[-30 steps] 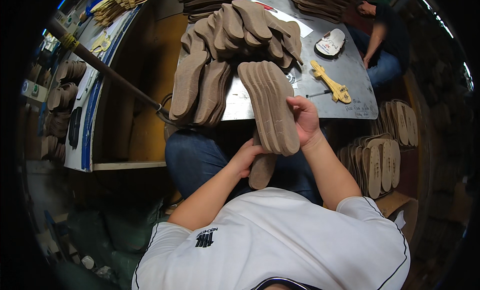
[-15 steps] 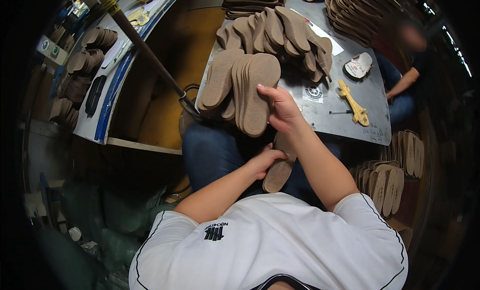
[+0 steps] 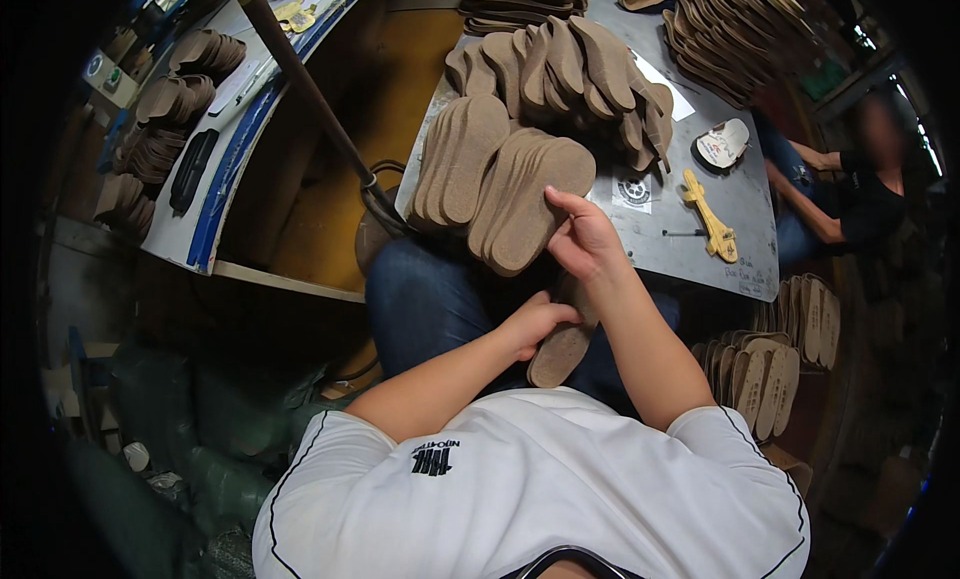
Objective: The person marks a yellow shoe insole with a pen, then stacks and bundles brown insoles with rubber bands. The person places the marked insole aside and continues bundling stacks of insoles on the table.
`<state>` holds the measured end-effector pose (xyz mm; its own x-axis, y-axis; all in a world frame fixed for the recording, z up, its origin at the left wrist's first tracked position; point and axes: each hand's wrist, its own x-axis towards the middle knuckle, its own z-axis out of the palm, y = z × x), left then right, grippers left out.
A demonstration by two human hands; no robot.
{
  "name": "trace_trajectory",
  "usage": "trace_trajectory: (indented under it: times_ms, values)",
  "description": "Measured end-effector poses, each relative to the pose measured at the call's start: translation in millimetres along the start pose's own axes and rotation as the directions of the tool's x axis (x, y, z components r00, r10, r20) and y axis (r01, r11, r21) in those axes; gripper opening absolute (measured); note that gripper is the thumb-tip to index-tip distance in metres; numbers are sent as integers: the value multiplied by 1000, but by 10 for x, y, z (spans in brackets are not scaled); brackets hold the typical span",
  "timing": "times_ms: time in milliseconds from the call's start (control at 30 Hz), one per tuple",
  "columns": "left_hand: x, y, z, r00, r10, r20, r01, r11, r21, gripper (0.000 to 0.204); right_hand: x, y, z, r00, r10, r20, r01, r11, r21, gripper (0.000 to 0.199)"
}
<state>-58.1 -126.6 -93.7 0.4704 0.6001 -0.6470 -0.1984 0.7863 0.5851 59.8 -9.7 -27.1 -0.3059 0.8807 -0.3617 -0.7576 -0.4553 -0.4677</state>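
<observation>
Brown insole stack (image 3: 525, 204) at the near edge of the grey surface (image 3: 750, 204), with a single insole (image 3: 562, 341) held low over the lap.

The right hand (image 3: 585, 241) reaches up toward 12 o'clock, its fingers closed on the near end of the fanned insole stack, which leans toward 1 o'clock, just beside a second stack (image 3: 460, 159) at its 10 o'clock. The left hand (image 3: 535, 324) sits below, forearm coming in from 7 o'clock, fingers curled and gripping the single insole, which points down toward 6 o'clock. A yellow tool (image 3: 708, 214) lies on the surface at 3 o'clock of the right hand. More insoles (image 3: 570, 64) are heaped at 12 o'clock. Another person (image 3: 850, 194) sits at the far right.
</observation>
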Motion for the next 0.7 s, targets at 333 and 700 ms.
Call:
trace_trajectory:
  times_ms: [333,700]
  values:
    - [-17,-2,-21,998,46,41,-45,998,-37,55,35,-12,104,998,-56,-35,56,998,6,48]
    - [-25,2,-16,993,67,94,-64,997,-44,50,158,-158,6,998,-12,-59,13,1000,20,45]
